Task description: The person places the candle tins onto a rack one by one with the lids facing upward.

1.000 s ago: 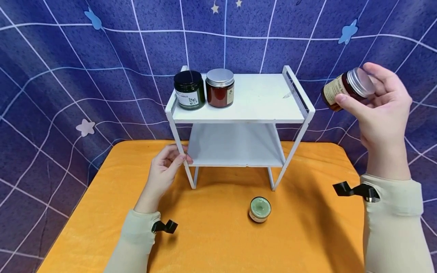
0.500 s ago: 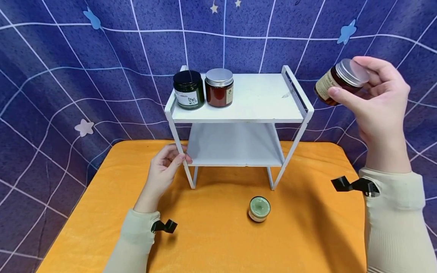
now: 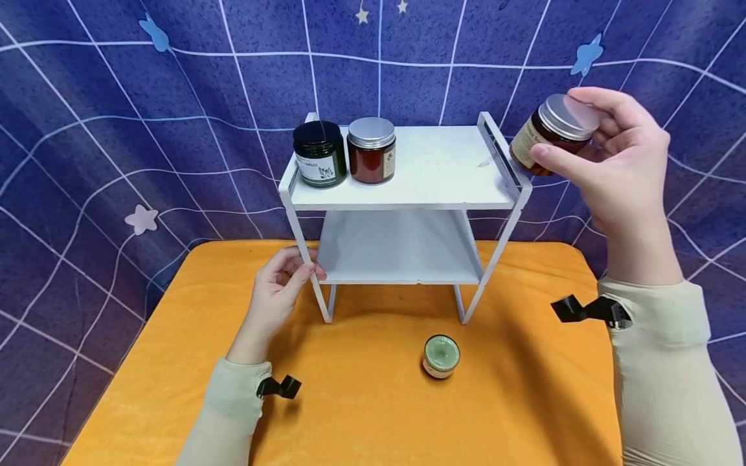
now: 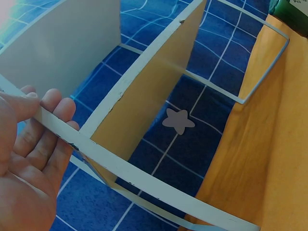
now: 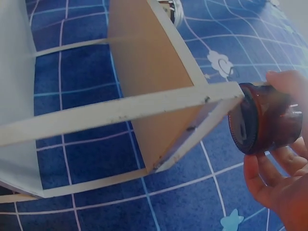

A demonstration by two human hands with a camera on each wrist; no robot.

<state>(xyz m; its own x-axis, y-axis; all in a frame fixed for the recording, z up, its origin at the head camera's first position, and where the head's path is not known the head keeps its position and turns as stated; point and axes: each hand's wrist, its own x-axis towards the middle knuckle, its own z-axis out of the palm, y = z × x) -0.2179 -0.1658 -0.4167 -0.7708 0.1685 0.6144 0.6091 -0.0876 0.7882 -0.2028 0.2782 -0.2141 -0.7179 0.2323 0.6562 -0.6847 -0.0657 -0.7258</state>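
Fingers (image 4: 50,101) of the left hand (image 3: 278,285) hold the left front leg of the white rack (image 3: 443,162). On top sit a dark green jar (image 3: 320,156), then a brown jar (image 3: 370,155). A small green pot (image 3: 441,356) sits on the orange worktop (image 3: 350,401). A tipped jar (image 3: 549,134) is up beside the rack's right end, gripped by the right hand (image 3: 626,152).

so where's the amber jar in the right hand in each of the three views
Head: amber jar upper right, tilted, in the right hand
Left wrist: not in it
Right wrist: right side, about mid-height
Shared landmark: white rack, in all three
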